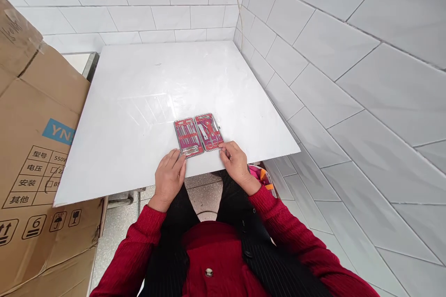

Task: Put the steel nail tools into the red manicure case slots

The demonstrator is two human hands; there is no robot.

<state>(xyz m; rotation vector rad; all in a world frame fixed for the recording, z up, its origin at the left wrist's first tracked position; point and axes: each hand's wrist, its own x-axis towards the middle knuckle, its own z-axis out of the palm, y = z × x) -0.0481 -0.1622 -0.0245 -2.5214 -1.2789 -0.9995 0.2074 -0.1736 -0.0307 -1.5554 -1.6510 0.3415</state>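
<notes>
A manicure set (200,132) in a hinged case with a red lining lies unfolded on the white tabletop (139,83), near its front edge. Slim metal tools sit in a row in the left half, above a nail clipper (190,149). Small scissors (210,143) and several other tools fill the right half. My left hand (169,174) holds the case's near left corner, fingers curled and thumb at the edge. At the near right corner, my right hand (235,161) pinches the rim between thumb and forefinger. The fingertips partly cover both corners.
Large cardboard boxes (42,148) stand against the table's left side. White tiled walls rise behind and to the right (313,65). A thin cable (238,0) hangs in the corner. Something pink and orange (263,176) is below the table's front edge.
</notes>
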